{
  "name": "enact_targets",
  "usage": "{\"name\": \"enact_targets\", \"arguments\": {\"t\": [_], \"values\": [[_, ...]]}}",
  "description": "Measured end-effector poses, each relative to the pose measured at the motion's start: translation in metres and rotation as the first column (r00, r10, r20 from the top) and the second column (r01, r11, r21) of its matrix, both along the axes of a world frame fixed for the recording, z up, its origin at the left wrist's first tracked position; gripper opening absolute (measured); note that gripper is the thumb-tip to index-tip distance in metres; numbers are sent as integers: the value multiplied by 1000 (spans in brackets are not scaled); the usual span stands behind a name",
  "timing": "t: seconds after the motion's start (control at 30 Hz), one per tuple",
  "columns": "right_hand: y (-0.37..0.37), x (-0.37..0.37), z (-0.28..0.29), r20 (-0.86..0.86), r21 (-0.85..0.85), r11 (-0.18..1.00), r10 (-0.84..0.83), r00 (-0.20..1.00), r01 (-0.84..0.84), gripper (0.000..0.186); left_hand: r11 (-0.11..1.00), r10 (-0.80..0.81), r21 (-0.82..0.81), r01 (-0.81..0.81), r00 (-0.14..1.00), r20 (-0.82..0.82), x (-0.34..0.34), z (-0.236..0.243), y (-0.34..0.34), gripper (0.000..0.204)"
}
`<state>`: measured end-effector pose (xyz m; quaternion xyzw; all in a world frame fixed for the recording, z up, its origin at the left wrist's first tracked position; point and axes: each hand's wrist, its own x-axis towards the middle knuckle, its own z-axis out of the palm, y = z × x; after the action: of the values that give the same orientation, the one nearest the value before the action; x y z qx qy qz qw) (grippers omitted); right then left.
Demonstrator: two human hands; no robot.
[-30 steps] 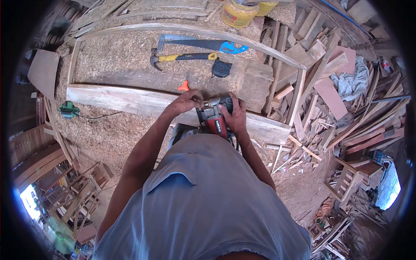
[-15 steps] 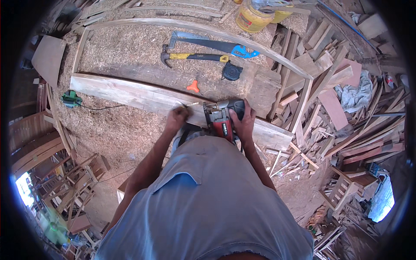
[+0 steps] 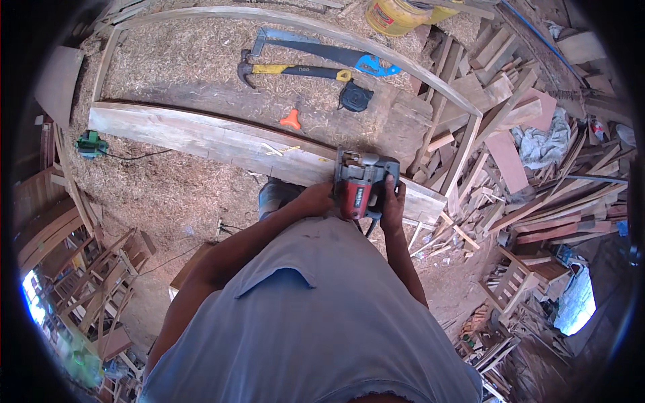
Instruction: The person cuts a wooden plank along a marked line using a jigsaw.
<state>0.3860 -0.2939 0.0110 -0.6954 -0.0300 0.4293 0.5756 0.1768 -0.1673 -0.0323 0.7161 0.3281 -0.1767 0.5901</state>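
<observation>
My right hand [image 3: 394,200] grips the right side of a red and black power tool [image 3: 358,191] at the near edge of a long pale board [image 3: 181,141]. Against the tool's lower left is my left hand [image 3: 316,199], its fingertips hidden. Thin yellowish pieces [image 3: 281,149] lie crossed on the board. Beyond it an orange three-pronged piece [image 3: 290,119], a black tape measure [image 3: 356,96], a hammer [image 3: 295,71] with a yellow and black handle, and a handsaw [image 3: 368,66] with a blue handle lie among wood shavings.
A rectangular wooden frame [image 3: 460,101] surrounds the tools. Yellow buckets [image 3: 390,19] stand at the back. A green corded power tool [image 3: 91,145] lies left. Heaped offcuts [image 3: 564,201], a pale cloth [image 3: 544,141] and slatted furniture [image 3: 517,275] crowd the right; more timber [image 3: 101,282] is piled lower left.
The red power tool has shifted right with my right hand. My left hand moved off its top and back to its lower left; the yellowish pieces now lie free on the board.
</observation>
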Motion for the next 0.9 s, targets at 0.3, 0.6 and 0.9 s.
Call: {"name": "enact_targets", "arguments": {"t": [0.3,0.6,0.9], "values": [[-25,13,-17,16,66,994,-90,996,89,29,897,70,407,-171,966,250,-9,9,2,39],[-27,16,-25,43,44,996,-82,996,80,29,559,195,749,-356,934,299,-7,-6,23,21],[-21,10,-16,97,33,997,-68,993,65,25,563,241,712,-420,907,344,-26,-15,20,18]]}}
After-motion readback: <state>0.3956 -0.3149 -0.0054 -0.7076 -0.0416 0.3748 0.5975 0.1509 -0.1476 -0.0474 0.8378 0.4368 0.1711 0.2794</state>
